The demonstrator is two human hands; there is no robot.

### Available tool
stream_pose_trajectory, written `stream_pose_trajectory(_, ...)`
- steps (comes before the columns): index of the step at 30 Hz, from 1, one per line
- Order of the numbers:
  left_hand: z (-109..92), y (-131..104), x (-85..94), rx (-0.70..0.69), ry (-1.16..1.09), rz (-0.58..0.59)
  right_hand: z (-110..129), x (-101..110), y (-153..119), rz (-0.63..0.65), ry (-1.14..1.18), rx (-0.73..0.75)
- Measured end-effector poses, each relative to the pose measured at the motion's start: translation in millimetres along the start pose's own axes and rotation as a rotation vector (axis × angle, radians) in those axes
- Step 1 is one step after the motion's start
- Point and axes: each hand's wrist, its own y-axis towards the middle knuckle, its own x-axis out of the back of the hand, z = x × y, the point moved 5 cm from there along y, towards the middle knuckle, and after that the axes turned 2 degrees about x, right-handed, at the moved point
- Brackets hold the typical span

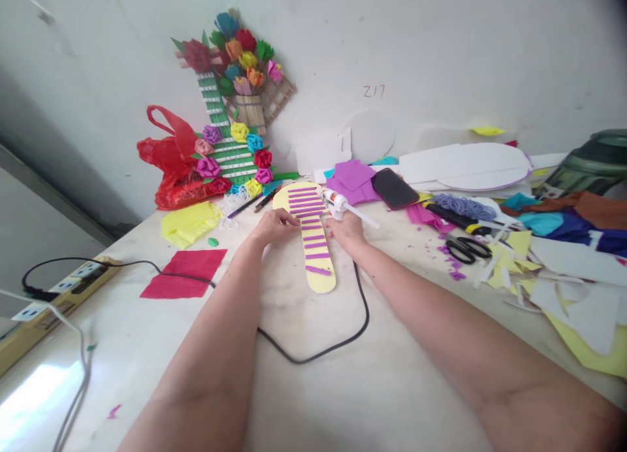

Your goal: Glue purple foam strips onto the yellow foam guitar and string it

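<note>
A yellow paddle-shaped piece (321, 280) with several purple strips across it lies on the table, its rounded wide end away from me. My left hand (277, 226) is at its left edge, fingers bent and fingertips close together near the narrow part; what they hold, if anything, is too small to tell. On the other side, my right hand (347, 232) is closed round the white glue gun (337, 204), whose nozzle points over the wide end. A white glue stick sticks out of its back, and its black cord loops on the table.
Behind stand paper flowers (240, 53) and a red plastic bag (171, 158). At the right lie a phone (394, 189), black scissors (467, 249), a cutter and paper scraps (578, 302). Red paper (183, 274) and a power strip (63, 295) are at the left.
</note>
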Motion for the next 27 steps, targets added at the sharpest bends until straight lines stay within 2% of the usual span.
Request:
stream_pose_trajectory(7,0.1,0.9,-3.7,0.008,-0.029,0.004,0.1,1.8,0.1,-0.035,-0.195,0.006)
stream_pose_trajectory(27,-2.8,1.0,-4.2,0.014,-0.006,-0.024,0.5,0.6,-0.1,-0.023,-0.155,0.032)
